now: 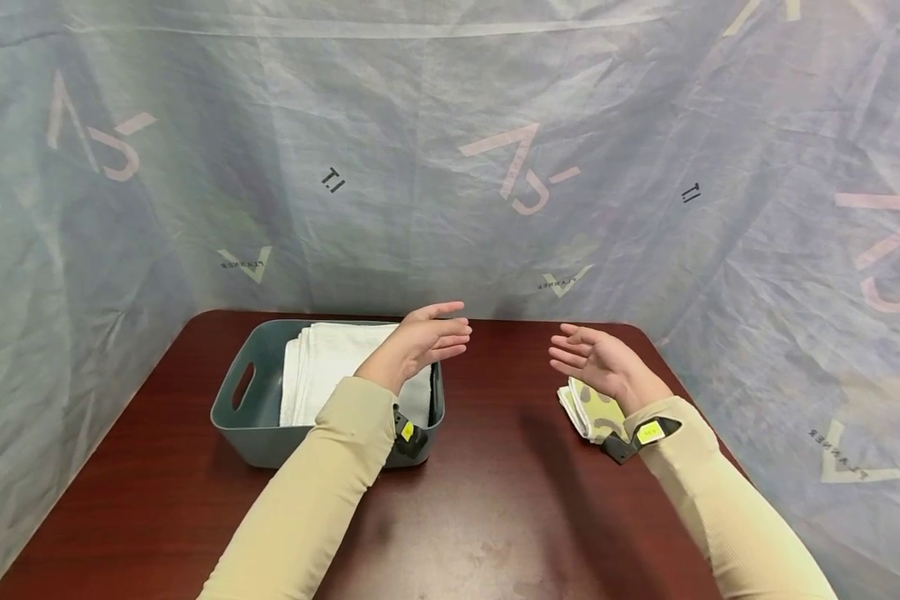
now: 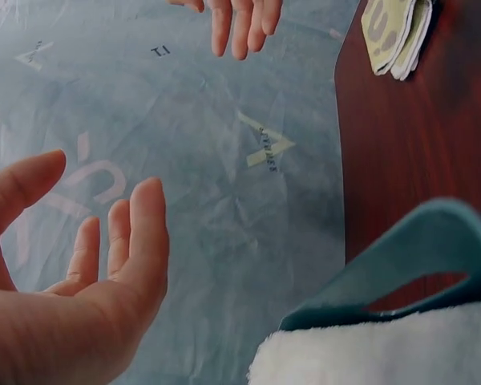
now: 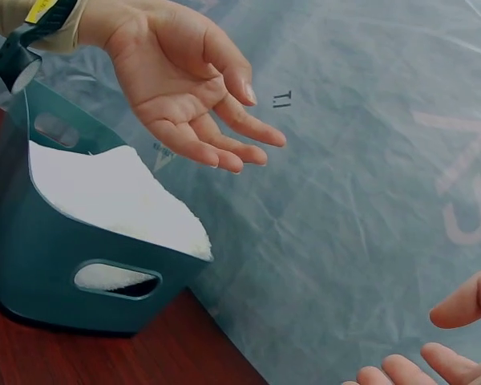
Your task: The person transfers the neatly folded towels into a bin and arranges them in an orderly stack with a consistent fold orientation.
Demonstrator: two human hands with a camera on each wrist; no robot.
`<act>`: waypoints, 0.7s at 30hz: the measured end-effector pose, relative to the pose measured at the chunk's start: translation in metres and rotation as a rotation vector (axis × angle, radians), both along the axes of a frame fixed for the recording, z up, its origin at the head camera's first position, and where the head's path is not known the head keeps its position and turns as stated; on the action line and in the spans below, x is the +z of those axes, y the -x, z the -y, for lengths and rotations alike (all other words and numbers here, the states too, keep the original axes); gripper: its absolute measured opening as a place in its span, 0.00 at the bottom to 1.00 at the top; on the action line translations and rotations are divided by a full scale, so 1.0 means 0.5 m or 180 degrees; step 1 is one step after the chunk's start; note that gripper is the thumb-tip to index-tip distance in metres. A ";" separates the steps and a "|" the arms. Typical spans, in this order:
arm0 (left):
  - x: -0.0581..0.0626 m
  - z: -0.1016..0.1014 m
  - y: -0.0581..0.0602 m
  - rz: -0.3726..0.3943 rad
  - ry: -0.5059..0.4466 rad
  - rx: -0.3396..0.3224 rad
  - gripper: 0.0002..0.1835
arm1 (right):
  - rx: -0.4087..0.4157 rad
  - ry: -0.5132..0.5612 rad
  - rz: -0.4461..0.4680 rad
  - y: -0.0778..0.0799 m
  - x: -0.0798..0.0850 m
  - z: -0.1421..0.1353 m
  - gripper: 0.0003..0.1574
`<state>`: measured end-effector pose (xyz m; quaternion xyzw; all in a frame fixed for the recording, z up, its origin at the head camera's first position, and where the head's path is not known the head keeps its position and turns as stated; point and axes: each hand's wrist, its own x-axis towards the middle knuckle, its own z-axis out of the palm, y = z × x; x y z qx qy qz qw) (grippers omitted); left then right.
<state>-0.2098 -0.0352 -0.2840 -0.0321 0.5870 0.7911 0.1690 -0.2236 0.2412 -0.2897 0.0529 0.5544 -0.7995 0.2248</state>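
Observation:
My left hand (image 1: 425, 340) hovers over the right side of a grey-green plastic basket (image 1: 258, 437), fingers extended and holding nothing. Inside the basket lies a stack of folded white towels (image 1: 330, 367), partly hidden behind the left hand and forearm. My right hand (image 1: 598, 360) is raised above a small folded cloth (image 1: 600, 408), yellow-green with grey-brown patches and white inner layers, on the right of the table. Its fingers are loosely extended, palm turned inward, with nothing in them. In the right wrist view the towels (image 3: 112, 192) rise near the basket's rim.
The dark red-brown wooden table (image 1: 487, 483) carries the basket at left and the cloth at right. A grey plastic sheet (image 1: 420, 150) with printed letters hangs behind and on both sides. Oval handle holes (image 3: 116, 278) pierce the basket's ends.

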 end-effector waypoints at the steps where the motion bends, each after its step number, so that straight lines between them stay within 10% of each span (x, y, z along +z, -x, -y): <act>1: -0.001 -0.003 0.000 0.0003 0.0007 0.0002 0.29 | -0.0003 -0.0016 -0.0003 -0.001 0.000 -0.002 0.38; 21: -0.032 -0.084 -0.017 -0.0101 -0.0239 -0.0099 0.27 | -0.0139 -0.0002 0.0047 -0.011 -0.019 -0.057 0.38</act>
